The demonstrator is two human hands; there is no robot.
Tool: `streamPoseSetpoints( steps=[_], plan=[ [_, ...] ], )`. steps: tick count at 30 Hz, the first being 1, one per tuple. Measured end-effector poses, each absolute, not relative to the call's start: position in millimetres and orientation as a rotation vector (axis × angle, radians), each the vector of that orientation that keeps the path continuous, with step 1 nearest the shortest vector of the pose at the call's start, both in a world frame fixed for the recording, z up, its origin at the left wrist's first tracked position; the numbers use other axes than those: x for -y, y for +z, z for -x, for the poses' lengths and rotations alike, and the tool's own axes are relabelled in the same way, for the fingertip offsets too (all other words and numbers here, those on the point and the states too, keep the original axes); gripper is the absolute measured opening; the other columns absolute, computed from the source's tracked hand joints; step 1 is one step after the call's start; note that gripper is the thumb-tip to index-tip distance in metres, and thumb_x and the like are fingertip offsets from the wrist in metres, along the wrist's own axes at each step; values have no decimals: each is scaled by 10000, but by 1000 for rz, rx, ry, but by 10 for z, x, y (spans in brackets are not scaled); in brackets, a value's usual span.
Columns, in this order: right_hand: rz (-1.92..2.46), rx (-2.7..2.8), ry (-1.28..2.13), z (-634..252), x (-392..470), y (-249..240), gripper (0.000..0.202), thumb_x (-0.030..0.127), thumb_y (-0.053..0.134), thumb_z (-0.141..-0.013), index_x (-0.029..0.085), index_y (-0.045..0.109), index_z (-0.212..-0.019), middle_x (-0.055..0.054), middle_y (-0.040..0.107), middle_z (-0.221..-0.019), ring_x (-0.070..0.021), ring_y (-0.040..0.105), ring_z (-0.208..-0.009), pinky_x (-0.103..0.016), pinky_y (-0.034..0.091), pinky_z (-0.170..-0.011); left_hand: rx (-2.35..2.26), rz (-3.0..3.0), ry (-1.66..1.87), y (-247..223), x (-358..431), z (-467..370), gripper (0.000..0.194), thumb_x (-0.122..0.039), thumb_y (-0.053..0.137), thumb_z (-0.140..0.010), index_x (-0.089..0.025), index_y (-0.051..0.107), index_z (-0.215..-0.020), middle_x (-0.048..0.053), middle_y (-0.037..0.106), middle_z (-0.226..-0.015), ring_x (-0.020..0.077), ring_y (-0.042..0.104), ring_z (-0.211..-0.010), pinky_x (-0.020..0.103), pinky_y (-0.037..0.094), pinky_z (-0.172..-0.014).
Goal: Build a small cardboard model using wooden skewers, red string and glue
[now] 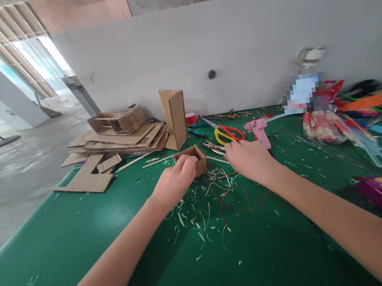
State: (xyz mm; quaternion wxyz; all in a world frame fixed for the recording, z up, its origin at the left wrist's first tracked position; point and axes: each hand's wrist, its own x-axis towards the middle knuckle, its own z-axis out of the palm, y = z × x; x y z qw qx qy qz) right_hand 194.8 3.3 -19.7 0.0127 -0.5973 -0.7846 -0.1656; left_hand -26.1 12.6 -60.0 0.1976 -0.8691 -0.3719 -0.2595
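My left hand (182,172) is closed on the near wall of a small open-topped cardboard box (201,161), its thumb and fingers at the rim. To the right, my right hand (245,157) is curled round the handle end of metal pliers (212,147), their jaws pointing left toward the box. Its fingertips are partly hidden. Just beyond that hand lie scissors (227,133) with red and yellow handles, and a pink glue gun (259,129). A thin red thread (245,197) trails from the box over wood shavings (201,221) on the green tabletop (150,261).
Cardboard sheets (113,141) are stacked at the back left, with a cardboard model (121,121) on top. A folded cardboard piece (177,116) stands upright beside them. Bagged sticks (319,128) and a purple power strip (381,197) lie on the right. A white wall (251,41) rises behind.
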Motion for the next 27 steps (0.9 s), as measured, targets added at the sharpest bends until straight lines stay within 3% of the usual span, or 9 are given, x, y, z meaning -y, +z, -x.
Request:
streamPoseSetpoints(
  steps=[4,9,13,21,24,27],
  plan=[
    [1606,2231,-85,-1748,119,-231,271,294,366,-944,149,594,-911,-93,667,-773,-180,590,-631,-304,296,-503,1121,2500,-839,-579,-91,247,219,-192,394,-968,-166,453,-1177,99,645,-1047,162,667,-744,261,518,-560],
    [1311,1993,419,-1568,185,-486,181,329,535,-861,187,526,-973,-73,682,-956,-190,638,-857,-316,455,-682,1235,2570,-849,-530,-39,229,203,-194,419,-960,-173,474,-1155,94,653,-1043,183,673,-836,293,555,-650],
    [1200,1925,464,-1544,93,-708,177,229,515,-860,184,508,-1031,-76,689,-964,-190,652,-866,-322,476,-722,1202,2578,-842,-551,-34,223,178,-221,415,-968,-184,488,-1126,87,656,-1053,176,668,-830,279,544,-632],
    [1173,2029,354,-1582,70,-790,153,171,435,-895,172,583,-860,-38,659,-766,-139,583,-643,-268,406,-615,967,2523,-834,-645,-111,299,181,-216,407,-973,-161,493,-1122,80,669,-1024,157,661,-830,232,510,-600],
    [1181,1977,398,-1573,86,-810,146,177,450,-883,166,561,-978,-53,680,-829,-141,594,-651,-269,419,-619,877,2449,-786,-606,-96,314,176,-182,422,-958,-153,513,-1106,82,680,-1015,159,654,-819,236,486,-564],
    [1177,1930,412,-1572,93,-826,230,214,466,-881,160,497,-1103,-67,679,-901,-136,581,-631,-275,429,-612,818,2386,-757,-543,-55,292,136,-147,445,-943,-151,549,-1030,70,690,-937,173,631,-843,270,501,-636]
  ],
)
